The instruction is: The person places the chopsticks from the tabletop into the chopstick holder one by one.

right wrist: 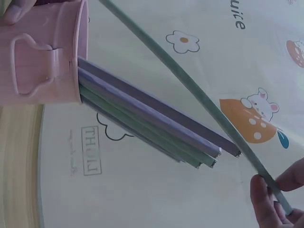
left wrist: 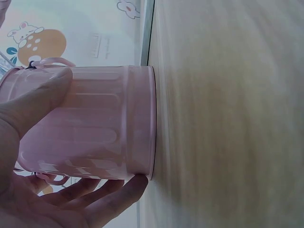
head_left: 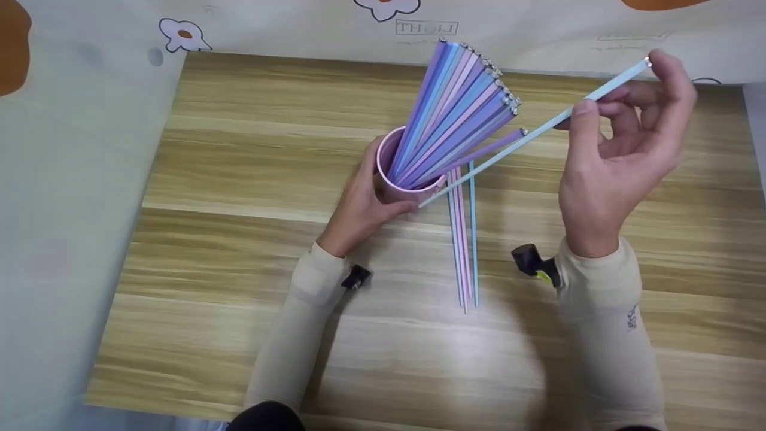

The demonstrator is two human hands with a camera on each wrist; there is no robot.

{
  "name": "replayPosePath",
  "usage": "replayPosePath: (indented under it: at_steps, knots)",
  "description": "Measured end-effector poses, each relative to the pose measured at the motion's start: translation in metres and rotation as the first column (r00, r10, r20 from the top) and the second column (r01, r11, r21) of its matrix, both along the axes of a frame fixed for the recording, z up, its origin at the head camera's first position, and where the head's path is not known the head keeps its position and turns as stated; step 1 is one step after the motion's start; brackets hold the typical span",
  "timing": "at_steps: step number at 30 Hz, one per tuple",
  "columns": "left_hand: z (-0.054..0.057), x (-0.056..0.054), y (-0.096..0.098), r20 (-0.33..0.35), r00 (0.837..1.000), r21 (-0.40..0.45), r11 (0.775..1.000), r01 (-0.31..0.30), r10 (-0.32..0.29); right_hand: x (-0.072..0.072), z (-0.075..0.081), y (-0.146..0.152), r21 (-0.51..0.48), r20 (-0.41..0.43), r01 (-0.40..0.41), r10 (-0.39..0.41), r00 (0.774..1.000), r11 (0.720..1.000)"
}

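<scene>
In the head view my left hand [head_left: 362, 206] grips a small pink bucket [head_left: 407, 193], its thumb across the near side. The left wrist view shows the bucket's ribbed wall [left wrist: 90, 121] and the fingers beneath its far side. Blue, pink and purple pencils [head_left: 458, 111] with glittery ends fan out of the bucket toward the upper right. My right hand [head_left: 622, 137] pinches a light-blue pencil [head_left: 538, 129] near its upper end, a fingertip on the shiny tip. This pencil slants down outside the rim, its lower end by the left thumb.
Several loose pink and blue pencils [head_left: 461, 239] lie on the wooden table [head_left: 239, 251], just right of the bucket. A printed light cloth [head_left: 287, 27] covers the area behind the table. Small black wrist cameras [head_left: 529, 260] sit beside both sleeves.
</scene>
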State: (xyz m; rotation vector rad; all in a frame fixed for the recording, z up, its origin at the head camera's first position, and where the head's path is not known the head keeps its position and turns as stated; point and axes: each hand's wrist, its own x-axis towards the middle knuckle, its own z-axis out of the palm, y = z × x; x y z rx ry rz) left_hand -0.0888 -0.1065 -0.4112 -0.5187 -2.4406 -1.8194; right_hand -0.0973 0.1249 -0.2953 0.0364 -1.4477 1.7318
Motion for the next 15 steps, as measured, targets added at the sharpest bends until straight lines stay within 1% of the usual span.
replayPosePath:
  at_steps: [4,8,15]
  knots:
    - [0.000,-0.001,0.000,0.002,1.000,0.003,1.000,0.006,-0.006,0.001,-0.002,-0.001,-0.029,-0.065,0.015,-0.016,0.998,0.999]
    - [0.001,0.000,0.000,0.003,1.000,-0.001,1.000,0.001,-0.001,0.000,-0.011,-0.004,-0.012,-0.116,0.026,-0.027,0.993,1.000]
    - [0.001,0.000,-0.001,0.002,1.000,0.004,1.000,0.005,-0.005,0.005,-0.035,-0.016,0.122,-0.091,0.033,-0.022,0.996,0.992]
